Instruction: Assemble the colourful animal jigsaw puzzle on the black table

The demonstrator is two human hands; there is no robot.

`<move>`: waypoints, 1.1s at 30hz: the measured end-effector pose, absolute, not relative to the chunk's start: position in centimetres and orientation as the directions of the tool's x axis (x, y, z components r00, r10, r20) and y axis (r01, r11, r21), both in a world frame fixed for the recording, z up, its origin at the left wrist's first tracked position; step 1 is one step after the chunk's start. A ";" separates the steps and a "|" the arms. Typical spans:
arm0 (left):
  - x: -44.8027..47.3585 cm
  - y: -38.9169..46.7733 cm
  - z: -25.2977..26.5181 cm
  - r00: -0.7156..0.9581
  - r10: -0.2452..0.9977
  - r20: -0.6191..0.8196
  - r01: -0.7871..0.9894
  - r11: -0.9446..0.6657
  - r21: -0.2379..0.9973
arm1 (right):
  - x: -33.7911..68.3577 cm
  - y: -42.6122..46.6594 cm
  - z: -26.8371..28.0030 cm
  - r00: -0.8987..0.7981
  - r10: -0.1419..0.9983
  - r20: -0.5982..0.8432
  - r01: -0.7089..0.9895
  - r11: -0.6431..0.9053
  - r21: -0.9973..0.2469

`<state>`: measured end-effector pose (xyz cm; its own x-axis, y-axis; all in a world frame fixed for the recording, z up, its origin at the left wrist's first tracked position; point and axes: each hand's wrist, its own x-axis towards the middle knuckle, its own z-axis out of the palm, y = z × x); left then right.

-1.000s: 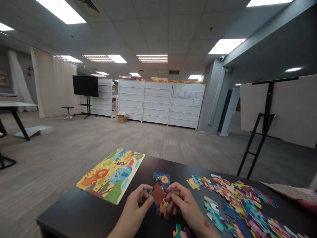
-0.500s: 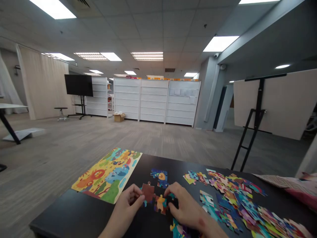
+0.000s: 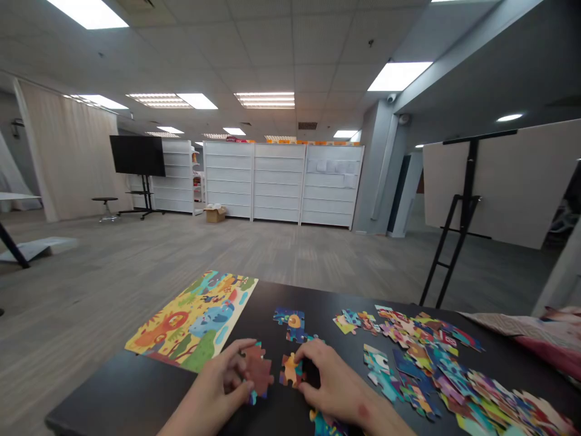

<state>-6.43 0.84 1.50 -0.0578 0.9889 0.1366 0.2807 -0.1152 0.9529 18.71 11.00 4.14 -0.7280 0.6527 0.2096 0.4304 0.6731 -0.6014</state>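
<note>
My left hand (image 3: 227,375) pinches a reddish-brown puzzle piece (image 3: 259,370) with blue and teal edges, held just over the black table. A small gap to its right lies a puzzle piece with an orange figure (image 3: 290,368); the thumb and fingers of my right hand (image 3: 324,378) close on its right side. Beyond both hands sit joined dark blue pieces (image 3: 291,322) with a round orange shape. More teal and blue pieces (image 3: 325,424) lie under and in front of my right wrist, partly hidden by it.
A finished animal picture puzzle (image 3: 195,321) lies at the table's left. Many loose puzzle pieces (image 3: 436,357) are heaped on the right, beside a patterned cloth (image 3: 526,339). The black table's (image 3: 118,387) left front corner is near. An easel board (image 3: 499,181) stands beyond.
My left hand has moved the brown piece left and nearer to me, away from the orange-figure piece, and turned it. My right hand has shifted slightly left onto the orange-figure piece.
</note>
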 end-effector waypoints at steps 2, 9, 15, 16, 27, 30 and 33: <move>-8.3 0.4 2.4 -0.097 0.985 0.146 0.369 -0.100 0.924 | 18.8 11.0 4.2 -0.731 0.647 0.217 0.426 0.681 -0.595; -13.5 -0.3 3.7 -0.276 0.949 0.151 0.303 -0.063 0.951 | 18.7 11.3 4.1 -0.757 0.608 0.241 0.400 0.721 -0.566; -11.4 -0.5 3.4 -0.140 0.977 0.160 0.472 -0.076 0.878 | 18.4 11.3 3.8 -0.757 0.603 0.253 0.409 0.738 -0.537; -11.1 -0.6 3.4 -0.118 0.980 0.159 0.517 -0.076 0.853 | 18.5 11.3 3.8 -0.756 0.605 0.252 0.415 0.739 -0.530; -12.6 -0.1 3.9 -0.134 0.968 0.214 0.548 -0.108 0.830 | 14.3 10.2 4.8 -0.749 0.604 0.271 0.431 0.756 -0.493; -12.2 -0.2 3.0 -0.083 0.980 0.179 0.473 -0.119 0.873 | 10.3 10.3 4.4 -0.744 0.635 0.209 0.476 0.722 -0.502; -11.6 -0.6 1.7 0.002 0.988 0.157 0.368 -0.147 0.918 | 7.7 11.1 3.5 -0.697 0.690 0.194 0.508 0.667 -0.545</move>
